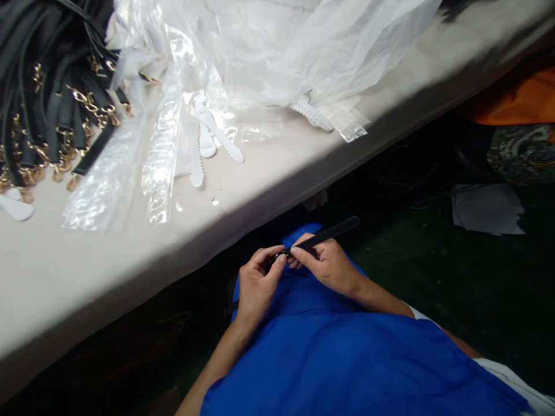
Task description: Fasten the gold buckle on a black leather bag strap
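Over my lap, covered in blue cloth (329, 352), both hands pinch one black strap (332, 232). My left hand (255, 283) grips the strap's near end with thumb and fingers closed. My right hand (325, 266) pinches it just beside, fingers curled. The strap's free end sticks out to the upper right, below the table edge. Whether a small metal piece sits at the pinched end is too small to tell.
A white table (65, 271) runs across the upper left. On it lie a heap of black straps with gold clasps (47, 98), clear plastic sleeves (160, 150), white plastic strips (208, 138) and crumpled plastic film (303, 46). Dark floor with white paper (485, 208) is at right.
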`<state>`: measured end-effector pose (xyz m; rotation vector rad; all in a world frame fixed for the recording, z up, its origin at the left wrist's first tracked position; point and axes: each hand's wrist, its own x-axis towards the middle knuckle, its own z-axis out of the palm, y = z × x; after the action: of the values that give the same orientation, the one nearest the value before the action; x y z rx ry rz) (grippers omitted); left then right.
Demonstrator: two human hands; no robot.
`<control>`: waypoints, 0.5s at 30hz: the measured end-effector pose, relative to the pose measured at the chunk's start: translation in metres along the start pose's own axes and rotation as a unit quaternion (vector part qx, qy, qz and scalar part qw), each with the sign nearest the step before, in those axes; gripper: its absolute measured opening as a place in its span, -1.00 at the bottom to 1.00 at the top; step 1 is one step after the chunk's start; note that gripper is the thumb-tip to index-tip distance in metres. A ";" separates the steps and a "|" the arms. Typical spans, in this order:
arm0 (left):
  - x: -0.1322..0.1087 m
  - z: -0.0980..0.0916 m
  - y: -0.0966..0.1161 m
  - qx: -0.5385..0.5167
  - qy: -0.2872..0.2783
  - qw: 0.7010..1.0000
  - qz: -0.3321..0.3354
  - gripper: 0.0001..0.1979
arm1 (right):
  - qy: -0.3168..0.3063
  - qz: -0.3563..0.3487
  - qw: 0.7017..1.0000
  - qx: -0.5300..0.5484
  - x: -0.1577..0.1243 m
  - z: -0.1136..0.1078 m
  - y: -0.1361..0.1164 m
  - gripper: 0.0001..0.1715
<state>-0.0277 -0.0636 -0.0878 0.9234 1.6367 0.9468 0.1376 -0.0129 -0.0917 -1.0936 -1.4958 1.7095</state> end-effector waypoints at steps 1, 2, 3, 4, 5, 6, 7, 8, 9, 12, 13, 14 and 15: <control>0.000 0.001 0.000 0.005 0.004 1.000 0.003 -0.74 | 0.003 -0.007 1.000 -0.010 -0.001 0.000 -0.001 -0.67; -0.001 0.001 -0.001 0.011 0.008 1.000 0.009 -0.74 | 0.004 -0.014 1.000 -0.018 -0.001 0.000 -0.001 -0.68; -0.002 0.002 -0.001 0.018 0.012 1.000 0.017 -0.75 | 0.007 -0.022 0.999 -0.029 -0.002 0.001 -0.002 -0.69; -0.003 0.003 -0.001 0.025 0.016 0.999 0.028 -0.76 | 0.013 -0.030 0.998 -0.047 -0.004 0.001 -0.002 -0.71; -0.004 0.005 -0.001 0.032 0.023 0.998 0.043 -0.77 | 0.022 -0.038 0.996 -0.073 -0.005 0.002 -0.002 -0.73; -0.005 0.006 -0.001 0.042 0.033 0.997 0.060 -0.78 | 0.033 -0.047 0.993 -0.104 -0.007 0.004 -0.001 -0.76; -0.006 0.007 -0.001 0.052 0.044 0.994 0.079 -0.79 | 0.046 -0.057 0.989 -0.132 -0.008 0.005 -0.001 -0.78; -0.007 0.009 -0.001 0.064 0.057 0.991 0.098 -0.80 | 0.061 -0.067 0.984 -0.152 -0.010 0.007 -0.001 -0.80; -0.008 0.010 -0.001 0.074 0.069 0.988 0.116 -0.81 | 0.076 -0.076 0.981 -0.162 -0.011 0.009 0.000 -0.81; -0.010 0.013 0.000 0.088 0.080 0.984 0.136 -0.81 | 0.112 -0.078 0.984 -0.116 -0.013 0.014 0.002 -0.81; -0.010 0.014 0.001 0.084 0.074 0.985 0.134 -0.81 | 0.116 -0.061 0.988 -0.076 -0.013 0.015 0.002 -0.80; -0.010 0.014 0.001 0.080 0.066 0.986 0.130 -0.81 | 0.115 -0.037 0.992 -0.026 -0.013 0.015 0.003 -0.77; -0.010 0.013 0.002 0.075 0.059 0.987 0.125 -0.81 | 0.110 -0.010 0.993 0.028 -0.013 0.015 0.003 -0.74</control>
<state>-0.0123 -0.0704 -0.0853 1.2181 1.7382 1.0761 0.1306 -0.0316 -0.0921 -1.1914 -1.3090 1.5519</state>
